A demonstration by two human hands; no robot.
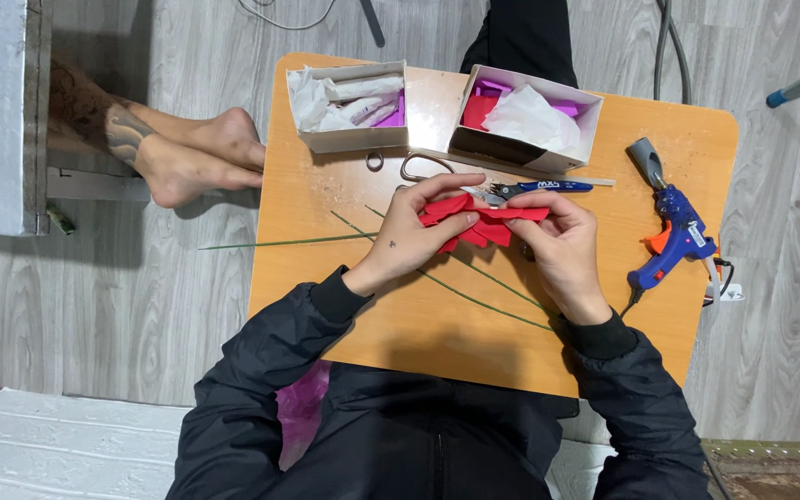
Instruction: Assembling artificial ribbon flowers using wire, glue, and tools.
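Both hands hold a folded strip of red paper [485, 220] above the middle of a small orange wooden table [344, 306]. My left hand [409, 236] pinches its left end between thumb and fingers. At the right end, my right hand [562, 245] grips it with curled fingers. Thin green wire stems [280, 243] lie across the table under my hands and stick out past its left edge.
Two open white boxes [349, 106] [525, 120] with white, red and pink paper stand at the far edge. Scissors [511, 188] and a white stick lie before them. A blue glue gun [673, 231] rests at the right. Another person's bare feet [192, 153] are left of the table.
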